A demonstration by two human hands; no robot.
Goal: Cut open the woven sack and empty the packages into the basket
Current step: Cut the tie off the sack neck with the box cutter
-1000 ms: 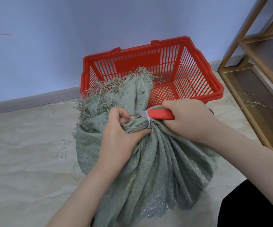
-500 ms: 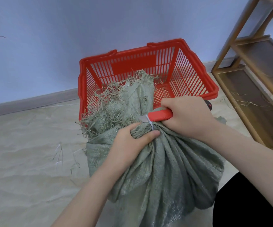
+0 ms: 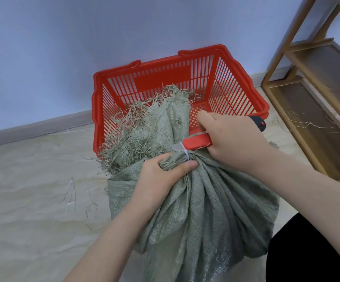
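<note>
A grey-green woven sack (image 3: pixel 201 204) stands on the floor in front of a red plastic basket (image 3: pixel 112 78). Its neck is bunched and bound by a white zip tie (image 3: pixel 185 153), and the frayed top flops over the basket's near rim. My left hand (image 3: pixel 159 180) grips the neck just below the tie. My right hand (image 3: pixel 232 139) holds a red utility knife (image 3: pixel 196 141); its blade is slipped under the tie. The packages inside are hidden.
The basket stands against a blue wall with a grey skirting. A wooden shelf unit (image 3: pixel 315 102) stands at the right. Loose sack fibres and white tie scraps (image 3: pixel 71 192) lie on the pale floor at the left. Dark clothing shows at the lower right.
My left hand has shifted its grip lower, from wrapping the neck to pinching it below the tie. The sack's top has tipped further onto the basket. The knife stays under the tie.
</note>
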